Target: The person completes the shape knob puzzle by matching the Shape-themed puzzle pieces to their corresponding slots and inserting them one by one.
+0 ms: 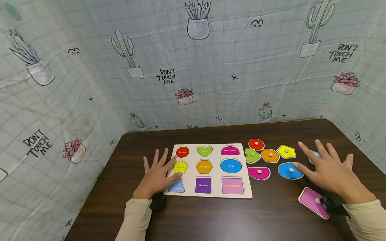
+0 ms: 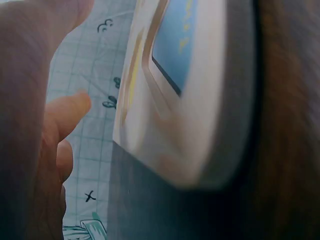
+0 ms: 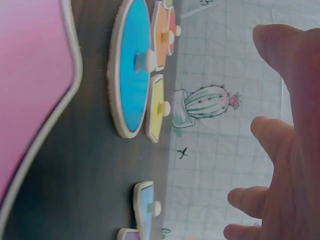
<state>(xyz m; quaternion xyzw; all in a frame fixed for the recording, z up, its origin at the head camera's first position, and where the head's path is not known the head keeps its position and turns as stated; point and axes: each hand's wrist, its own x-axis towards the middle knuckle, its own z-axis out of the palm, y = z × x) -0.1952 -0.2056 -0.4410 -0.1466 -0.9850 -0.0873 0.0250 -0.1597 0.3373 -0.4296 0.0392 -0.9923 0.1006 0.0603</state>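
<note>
A white shape-puzzle board (image 1: 216, 170) lies on the table, printed with labelled coloured shapes. My left hand (image 1: 156, 177) spreads its fingers over the board's left edge, holding nothing; whether it touches the board I cannot tell. Off to the right, my right hand (image 1: 333, 175) hovers with spread fingers above knobbed puzzle pieces. Nearest its thumb is a blue oval piece (image 1: 286, 171). A pink rectangular piece (image 1: 310, 200) lies by the right wrist. Under the hand, a light-blue piece (image 3: 145, 200) is partly hidden, beside a purple piece (image 3: 131, 235) at the right wrist view's lower edge.
Between board and right hand lie a red round piece (image 1: 254, 145), a green heart (image 1: 252, 157), an orange hexagon (image 1: 266, 158), a yellow pentagon (image 1: 284, 154) and a magenta half-round (image 1: 256, 175). A printed cloth (image 1: 226, 60) hangs behind the dark wooden table (image 1: 211, 217).
</note>
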